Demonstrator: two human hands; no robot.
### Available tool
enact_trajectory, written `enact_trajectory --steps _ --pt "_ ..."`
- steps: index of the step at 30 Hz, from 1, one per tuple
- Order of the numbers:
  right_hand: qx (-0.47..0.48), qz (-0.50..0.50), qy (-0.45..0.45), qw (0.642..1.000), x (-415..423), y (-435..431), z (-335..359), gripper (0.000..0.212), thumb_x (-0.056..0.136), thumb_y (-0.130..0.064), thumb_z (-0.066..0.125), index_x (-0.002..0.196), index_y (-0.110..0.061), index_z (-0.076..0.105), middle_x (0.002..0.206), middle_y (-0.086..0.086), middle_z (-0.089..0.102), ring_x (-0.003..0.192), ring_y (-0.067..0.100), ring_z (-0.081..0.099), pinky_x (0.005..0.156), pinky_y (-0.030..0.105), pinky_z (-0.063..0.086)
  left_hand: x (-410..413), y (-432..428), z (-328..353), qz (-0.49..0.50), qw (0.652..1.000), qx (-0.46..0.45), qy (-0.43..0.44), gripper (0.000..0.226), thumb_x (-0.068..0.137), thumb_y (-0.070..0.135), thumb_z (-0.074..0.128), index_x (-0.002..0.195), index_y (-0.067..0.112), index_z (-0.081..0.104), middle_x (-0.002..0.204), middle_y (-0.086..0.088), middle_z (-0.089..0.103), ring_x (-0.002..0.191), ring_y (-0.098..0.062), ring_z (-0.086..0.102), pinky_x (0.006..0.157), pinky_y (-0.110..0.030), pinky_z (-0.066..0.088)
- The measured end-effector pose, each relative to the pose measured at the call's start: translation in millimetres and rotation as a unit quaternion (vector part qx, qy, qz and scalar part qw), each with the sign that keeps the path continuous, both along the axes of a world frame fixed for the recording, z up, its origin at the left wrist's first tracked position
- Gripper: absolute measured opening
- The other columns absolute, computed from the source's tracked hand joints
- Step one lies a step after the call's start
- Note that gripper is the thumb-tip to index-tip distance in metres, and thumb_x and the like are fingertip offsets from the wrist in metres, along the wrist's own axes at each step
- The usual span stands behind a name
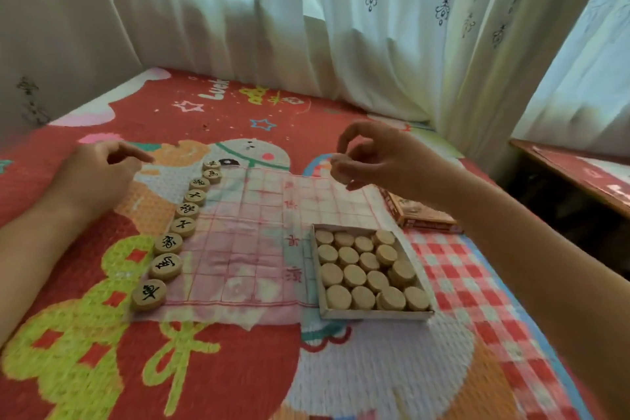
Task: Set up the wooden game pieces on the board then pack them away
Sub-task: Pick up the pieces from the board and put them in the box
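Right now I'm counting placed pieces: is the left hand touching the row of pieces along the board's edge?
Apart. The head view shows the left hand resting on the bedspread, with patterned fabric visible between its fingers and the row of pieces.

The right hand (381, 160) hovers above the far right part of the board (245, 235), fingers curled, pinching a piece (341, 170) at the fingertips. Below and toward the person from that grip sits the box (371, 271), open, resting on the board's right edge and filled with pieces lying blank side up. Just right of the grip, under the wrist, lies the lid (419, 215). Far to the left of the grip, a row (180, 225) of nine lettered pieces lines the board's left edge. The left hand (99, 174) rests on the quilt (221, 368) beside the row's far end, loosely curled, holding nothing visible.
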State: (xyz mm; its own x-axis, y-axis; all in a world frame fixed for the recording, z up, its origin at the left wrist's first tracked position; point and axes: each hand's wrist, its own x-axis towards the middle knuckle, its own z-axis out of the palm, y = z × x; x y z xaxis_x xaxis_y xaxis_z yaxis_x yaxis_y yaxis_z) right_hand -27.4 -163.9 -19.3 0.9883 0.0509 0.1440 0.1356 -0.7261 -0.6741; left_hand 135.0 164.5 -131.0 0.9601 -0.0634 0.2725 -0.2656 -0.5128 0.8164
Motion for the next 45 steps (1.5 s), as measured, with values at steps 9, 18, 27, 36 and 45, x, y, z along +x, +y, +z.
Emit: enact_trajectory --steps 9,18,27,36,45 --pt "-0.08 -0.038 -0.043 0.995 -85 -30 -59 0.014 0.082 -0.03 0.072 0.096 -0.026 0.068 0.077 -0.011 0.069 0.071 0.005 0.066 0.07 0.019 0.055 36 24 -27 0.072 0.997 -0.016 0.009 0.023 0.077 0.026 0.053 0.088 0.031 0.073 0.068 -0.013 0.061 0.057 -0.025 0.051 0.046 -0.033 0.042" --pt "-0.094 -0.036 -0.042 0.994 -68 -44 -75 0.013 0.091 -0.042 0.059 0.094 -0.035 0.069 0.089 -0.015 0.066 0.082 0.003 0.06 0.068 0.02 0.047 17 12 -10 0.051 0.998 0.021 0.013 0.023 0.085 0.023 0.053 0.086 0.036 0.072 0.074 -0.013 0.065 0.059 -0.029 0.054 0.056 -0.045 0.052" --pt "-0.151 -0.037 -0.05 0.987 -65 -44 -83 0.027 0.088 -0.051 0.056 0.114 -0.045 0.059 0.114 -0.026 0.049 0.108 -0.005 0.046 0.084 0.017 0.036 5 3 -4 0.014 0.999 0.044 -0.009 0.038 0.091 0.016 0.057 0.076 0.048 0.07 0.081 -0.002 0.066 0.072 -0.037 0.058 0.069 -0.041 0.047" --pt "-0.098 -0.038 0.023 0.994 -62 -43 -87 0.064 0.079 -0.07 0.048 0.138 -0.05 0.036 0.141 -0.025 0.03 0.133 -0.001 0.026 0.112 0.033 0.027 -10 -12 8 -0.011 0.997 0.082 -0.01 0.017 0.095 0.004 0.052 0.097 0.008 0.069 0.075 -0.013 0.059 0.054 -0.023 0.045 0.038 -0.012 0.033" --pt "-0.176 0.007 -0.123 0.977 -73 104 -39 0.019 0.075 -0.054 0.063 0.083 -0.039 0.057 0.076 -0.022 0.056 0.082 -0.006 0.056 0.064 0.008 0.044 -7 -9 7 -0.027 0.997 0.074 -0.001 0.019 0.091 0.007 0.052 0.09 0.019 0.067 0.072 0.003 0.056 0.066 -0.017 0.052 0.057 -0.027 0.038"
